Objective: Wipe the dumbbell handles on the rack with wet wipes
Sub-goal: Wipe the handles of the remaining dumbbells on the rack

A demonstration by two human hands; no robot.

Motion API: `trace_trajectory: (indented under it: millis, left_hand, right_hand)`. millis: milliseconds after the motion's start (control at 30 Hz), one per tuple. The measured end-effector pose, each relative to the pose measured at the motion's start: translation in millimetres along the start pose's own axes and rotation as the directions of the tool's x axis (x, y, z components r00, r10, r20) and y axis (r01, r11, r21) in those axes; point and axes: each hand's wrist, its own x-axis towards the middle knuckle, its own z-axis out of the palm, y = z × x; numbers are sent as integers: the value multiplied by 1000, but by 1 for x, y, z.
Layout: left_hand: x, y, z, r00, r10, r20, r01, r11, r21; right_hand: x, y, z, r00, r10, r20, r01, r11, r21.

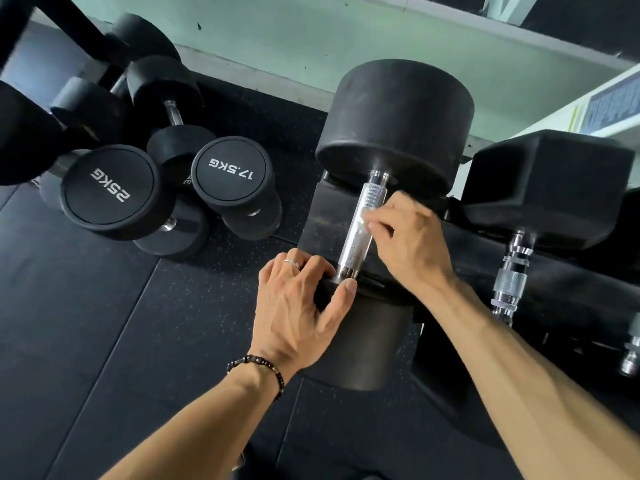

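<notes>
Over on the left, a cluster of round black dumbbells lies on the dark rubber floor (104, 323), 1 end plate marked 25KG (110, 188) and another beside it marked 17.5KG (231, 169). Moving right, the left hand (298, 303), with a ring on 1 finger and a bead bracelet (258, 367) at the wrist, is curled over the near head of a big round dumbbell (398, 119), thumb pressed by the collar, fingers gripping the head's edge. That dumbbell sits on the black rack (540, 282), its knurled chrome handle (362, 226) running away from the viewer. The right hand (408, 244) comes in from the right side of the handle and pinches a pale wet wipe (364, 216) against the metal about midway along. The 2 hands are apart, each clamped on its own thing. Further right, a hex-headed dumbbell (550, 188) rests on the same rack, its chrome bar pointing down.
</notes>
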Motion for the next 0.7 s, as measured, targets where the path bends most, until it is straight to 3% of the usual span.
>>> trace_trajectory:
  millis: [100, 133, 200, 267, 300, 467, 533, 600, 633, 700]
  left_hand:
    - [0, -1, 2, 1000, 1, -15, -1, 1000, -1]
    - [0, -2, 2, 1000, 1, -14, -1, 1000, -3]
    - [0, -1, 2, 1000, 3, -15, -3, 1000, -5]
    - [0, -1, 2, 1000, 2, -20, -3, 1000, -5]
    - [0, -1, 2, 1000, 1, -22, -1, 1000, -4]
    - [-1, -2, 3, 1000, 0, -23, 0, 1000, -7]
    - [-1, -2, 3, 1000, 1, -21, -1, 1000, -6]
    - [0, -3, 2, 1000, 0, -21, 0, 1000, -3]
    - [-1, -2, 2, 1000, 0, -21, 0, 1000, -3]
    - [0, -2, 2, 1000, -2, -24, 2, 1000, -9]
  right_hand:
    - [18, 2, 0, 990, 70, -126, -68, 998, 17]
    - [16, 0, 0, 991, 74, -108, -73, 997, 14]
    - [1, -6, -1, 994, -11, 109, 11, 1000, 3]
    - [-9, -12, -4, 918, -85, 387, 83, 996, 22]
    - [-6, -11, -4, 891, -92, 444, 92, 996, 22]
    - [15, -9, 0, 963, -93, 252, 105, 994, -34]
    - [7, -11, -2, 913, -111, 393, 127, 992, -15]
    - [-2, -13, -4, 817, -122, 564, 145, 989, 5]
    - [-2, -12, -6, 802, -129, 583, 155, 988, 5]
    - [6, -9, -7, 862, -159, 480, 181, 984, 2]
